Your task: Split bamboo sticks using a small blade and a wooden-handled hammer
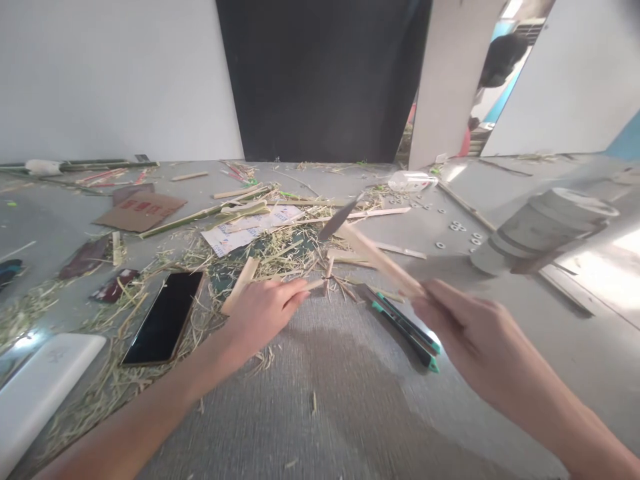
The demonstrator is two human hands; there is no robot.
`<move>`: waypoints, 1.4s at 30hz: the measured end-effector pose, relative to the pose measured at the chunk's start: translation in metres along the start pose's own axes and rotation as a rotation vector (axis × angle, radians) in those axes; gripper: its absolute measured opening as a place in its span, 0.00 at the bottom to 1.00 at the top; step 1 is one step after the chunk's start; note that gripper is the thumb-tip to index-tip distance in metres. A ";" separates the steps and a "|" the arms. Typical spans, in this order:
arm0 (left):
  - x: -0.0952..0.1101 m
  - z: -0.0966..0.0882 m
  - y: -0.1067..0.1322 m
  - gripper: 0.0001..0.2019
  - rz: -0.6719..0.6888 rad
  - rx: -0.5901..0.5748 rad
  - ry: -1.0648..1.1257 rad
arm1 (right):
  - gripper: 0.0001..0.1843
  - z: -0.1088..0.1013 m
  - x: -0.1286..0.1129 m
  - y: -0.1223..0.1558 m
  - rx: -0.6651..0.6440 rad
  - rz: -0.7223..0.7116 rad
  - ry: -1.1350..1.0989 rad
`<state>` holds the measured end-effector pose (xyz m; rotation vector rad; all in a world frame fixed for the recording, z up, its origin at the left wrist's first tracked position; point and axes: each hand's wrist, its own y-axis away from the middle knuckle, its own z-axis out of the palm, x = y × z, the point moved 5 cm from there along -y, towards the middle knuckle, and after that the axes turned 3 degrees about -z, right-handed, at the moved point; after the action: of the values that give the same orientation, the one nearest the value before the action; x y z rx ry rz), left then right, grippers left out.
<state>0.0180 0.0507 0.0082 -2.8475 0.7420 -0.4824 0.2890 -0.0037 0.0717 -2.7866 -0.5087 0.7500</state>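
Observation:
My right hand (463,327) is closed around the handle of a knife (367,250), whose grey blade points up and left toward the pile of bamboo shavings (270,257). My left hand (263,310) lies on the grey floor with fingers together, pinching a short bamboo sliver (316,285) at its fingertips. A flat bamboo strip (240,285) lies just above that hand. Two green-ended cutters (405,327) rest on the floor between my hands, nearer the right one.
A dark phone (164,317) and a white power bank (40,387) lie at the left. Cardboard (140,210), a printed paper (250,230), bamboo sticks and small metal washers (457,228) litter the floor. A blurred roll (540,230) sits at the right.

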 end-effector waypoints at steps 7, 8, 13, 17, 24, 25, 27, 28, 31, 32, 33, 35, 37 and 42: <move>0.001 0.002 0.000 0.16 0.030 0.027 -0.032 | 0.12 -0.012 -0.020 0.031 0.048 -0.125 0.232; 0.000 0.004 -0.001 0.16 0.030 0.030 -0.029 | 0.13 -0.011 -0.021 0.033 0.034 -0.135 0.256; 0.004 0.007 -0.002 0.16 0.052 0.039 -0.024 | 0.12 -0.008 -0.020 0.038 0.041 -0.122 0.283; 0.008 0.006 -0.003 0.18 0.075 0.038 -0.017 | 0.13 -0.003 -0.019 0.039 0.007 -0.125 0.308; 0.004 0.008 -0.007 0.17 0.056 0.016 -0.031 | 0.11 -0.010 -0.024 0.036 0.103 -0.104 0.255; 0.004 0.008 -0.008 0.17 0.057 0.015 -0.014 | 0.12 -0.007 -0.022 0.035 0.075 -0.104 0.270; 0.003 0.007 -0.008 0.18 0.055 0.014 0.021 | 0.13 -0.002 -0.019 0.035 0.008 -0.097 0.285; 0.003 0.007 -0.009 0.18 0.053 0.010 0.026 | 0.13 -0.001 -0.018 0.036 -0.003 -0.093 0.280; 0.004 0.007 -0.010 0.17 0.047 -0.003 -0.014 | 0.12 -0.005 -0.018 0.037 0.093 -0.081 0.257; 0.004 0.007 -0.010 0.17 0.044 -0.007 -0.029 | 0.11 -0.007 -0.018 0.037 0.121 -0.081 0.256; 0.004 0.007 -0.010 0.17 0.038 -0.010 -0.033 | 0.11 -0.006 -0.018 0.038 0.121 -0.082 0.260; 0.003 0.007 -0.010 0.16 0.027 -0.014 -0.011 | 0.12 -0.001 -0.015 0.037 0.057 -0.086 0.271; 0.003 0.006 -0.010 0.16 0.021 -0.015 0.008 | 0.13 0.003 -0.013 0.036 -0.005 -0.088 0.273; 0.005 0.004 -0.010 0.17 0.041 -0.029 -0.024 | 0.11 -0.006 -0.018 0.036 0.133 -0.091 0.244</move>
<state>0.0283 0.0571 0.0080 -2.8529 0.8079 -0.4340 0.2871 -0.0445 0.0741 -2.6612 -0.5150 0.4012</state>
